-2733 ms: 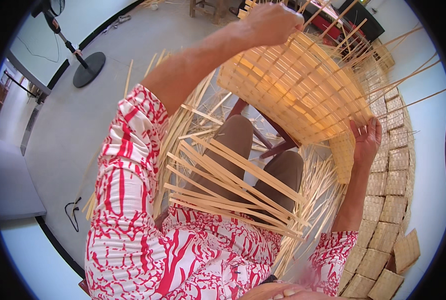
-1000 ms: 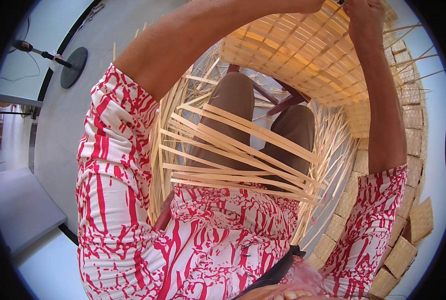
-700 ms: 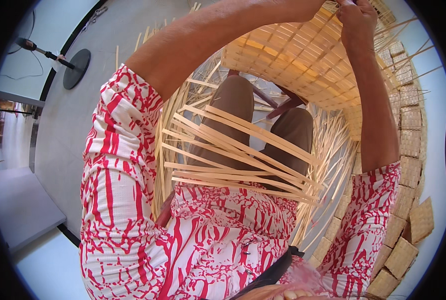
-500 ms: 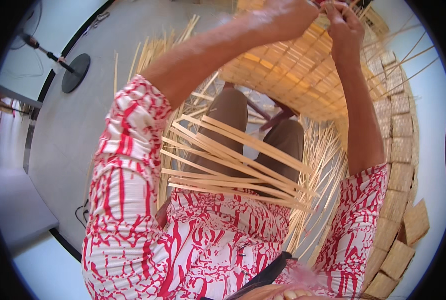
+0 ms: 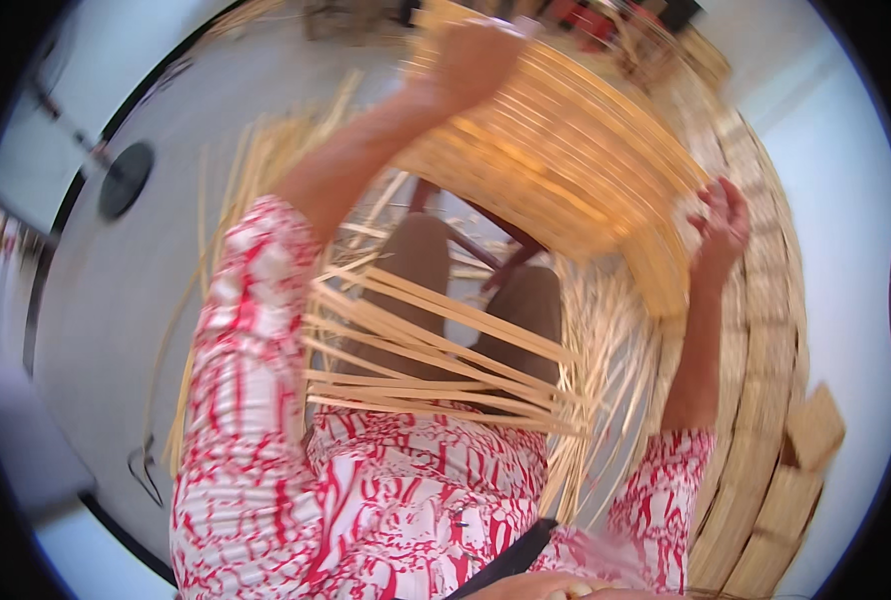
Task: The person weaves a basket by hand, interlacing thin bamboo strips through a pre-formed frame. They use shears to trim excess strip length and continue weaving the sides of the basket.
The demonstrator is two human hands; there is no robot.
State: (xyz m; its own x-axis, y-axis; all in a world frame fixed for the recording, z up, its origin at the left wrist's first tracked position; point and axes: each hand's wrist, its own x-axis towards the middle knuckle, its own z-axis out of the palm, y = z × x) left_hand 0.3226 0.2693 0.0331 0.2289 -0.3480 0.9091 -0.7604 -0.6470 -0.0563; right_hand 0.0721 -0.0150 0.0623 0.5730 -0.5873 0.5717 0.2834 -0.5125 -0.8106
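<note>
A woven bamboo basket (image 5: 566,135), smeared by motion, stands tilted beyond my knees. My left hand (image 5: 481,60) is at its upper left part; the fingers are blurred and partly hidden, so their grip does not show. Just off the basket's right edge is my right hand (image 5: 723,228), fingers apart and slightly curled, with nothing seen in them. Several flat pale bamboo strips (image 5: 446,345) lie across my lap.
More loose strips (image 5: 591,390) are heaped to the right of my legs, others (image 5: 251,185) to the left. Stacked woven pieces (image 5: 766,300) line the right wall. A round black stand base (image 5: 126,180) is at the far left. Dark red wooden legs (image 5: 511,265) show below the basket.
My hands, close together at the top right before, have parted: the left moved left, the right down and out. The basket has turned and shows a different side.
</note>
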